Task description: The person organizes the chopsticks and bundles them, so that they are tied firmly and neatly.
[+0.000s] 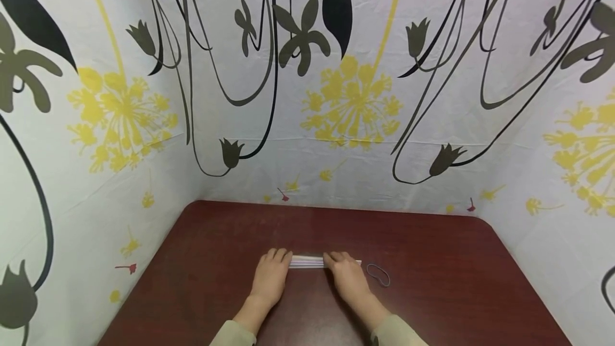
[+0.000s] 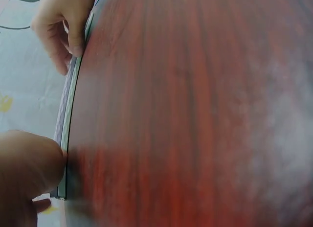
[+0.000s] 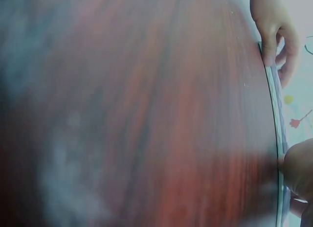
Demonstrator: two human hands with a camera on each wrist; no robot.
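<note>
A slim bundle of long white strips point(image 1: 307, 262) lies crosswise on the table, lines running along its length; I cannot tell exactly what the strips are. My left hand point(image 1: 270, 277) grips its left end, thumb on the near side. Further right, my right hand point(image 1: 347, 277) pinches it between thumb and fingers, and a short end sticks out beyond. In the left wrist view the strips point(image 2: 68, 109) look pale green and purplish, pressed side by side. Just right of the bundle lies a thin greyish loop point(image 1: 378, 275), like a rubber band, touched by neither hand.
The dark red-brown wooden table point(image 1: 432, 260) has rounded far corners. White cloth with printed flowers point(image 1: 355, 105) hangs behind it and along both sides, close to the table's edges.
</note>
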